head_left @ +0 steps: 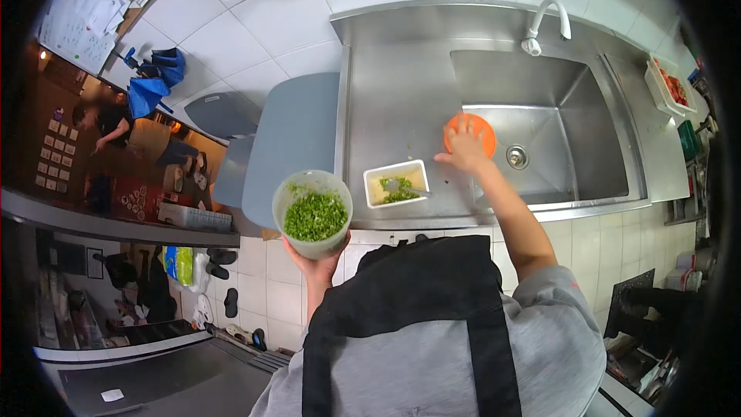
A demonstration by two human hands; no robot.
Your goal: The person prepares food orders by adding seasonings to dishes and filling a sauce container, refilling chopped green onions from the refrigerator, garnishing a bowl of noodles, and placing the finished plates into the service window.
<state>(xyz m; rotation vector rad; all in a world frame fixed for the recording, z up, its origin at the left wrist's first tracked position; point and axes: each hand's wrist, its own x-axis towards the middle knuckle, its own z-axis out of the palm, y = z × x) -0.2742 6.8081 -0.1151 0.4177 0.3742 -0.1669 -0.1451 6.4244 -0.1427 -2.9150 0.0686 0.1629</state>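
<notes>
Fingers of the right hand [469, 154] are spread wide over the round orange lid [486, 130], directly beneath them; contact unconfirmed. Left hand [318, 267], farther off, supports the tub [318, 249] of chopped greens [315, 215].

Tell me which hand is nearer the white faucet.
Right. The right hand, at the orange disc, lies short of the faucet and slightly left; the left hand, holding the tub, lies much farther left and back.
</notes>
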